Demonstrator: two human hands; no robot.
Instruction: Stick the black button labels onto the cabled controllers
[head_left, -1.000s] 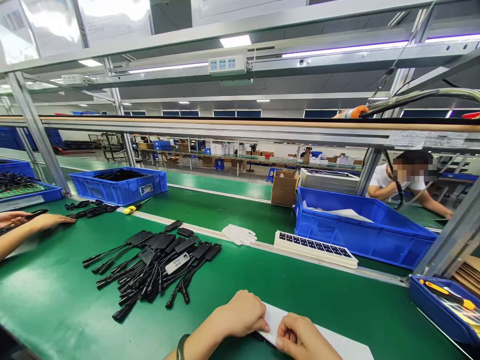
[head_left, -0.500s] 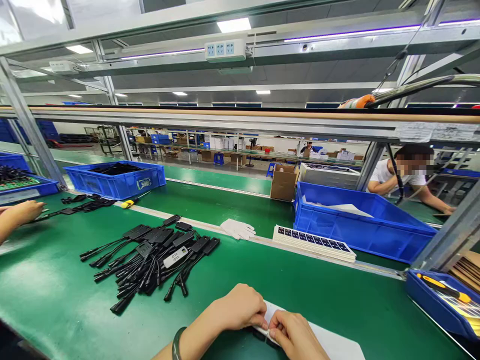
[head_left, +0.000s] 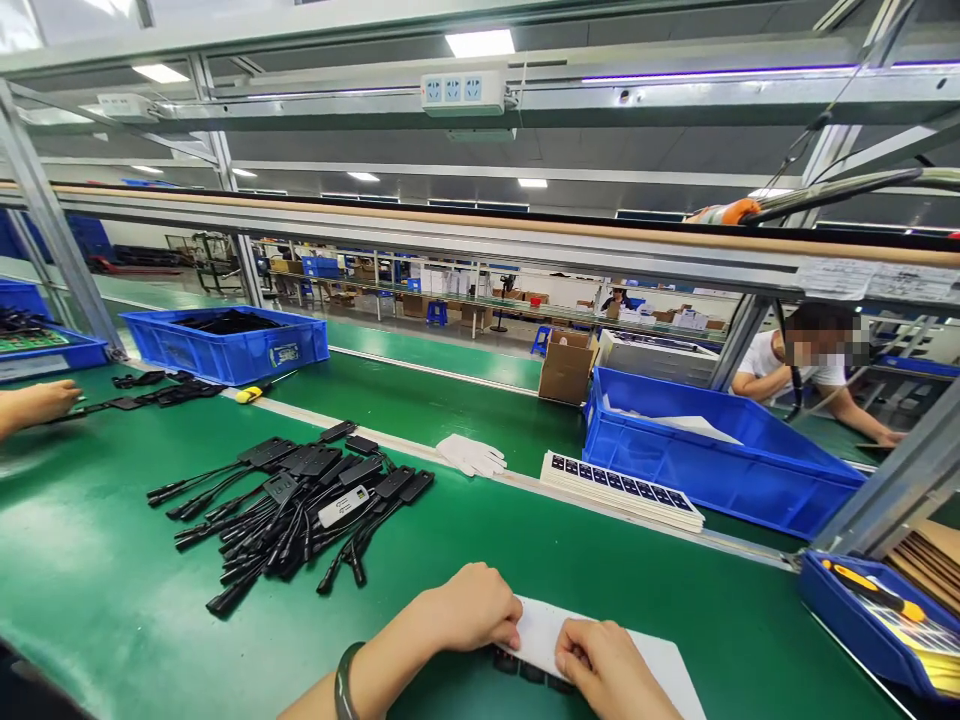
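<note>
Low in the head view, a white sheet [head_left: 540,628] lies on the green bench, with a row of black labels showing along its near edge. My left hand [head_left: 478,608] pinches the sheet's left end, thumb and fingers together; a dark bangle is on that wrist. Farther right, my right hand [head_left: 604,662] has its fingers curled and closed on the sheet's near edge, by the black labels. The fingertips of both hands are partly hidden. To the left lies a pile of black cabled modules [head_left: 300,500], with one white-faced module [head_left: 343,507] on top.
A stack of label sheets [head_left: 622,490] and a white glove [head_left: 471,455] lie along the bench strip. Blue bins [head_left: 720,480] stand behind; a blue tray [head_left: 862,640] with a yellow cutter is at right. A co-worker's hand [head_left: 41,403] is at far left; another person [head_left: 757,365] sits opposite.
My hands have moved apart along the sheet, the right one shifting right. More of the black labels shows between them. The view has shifted slightly.
</note>
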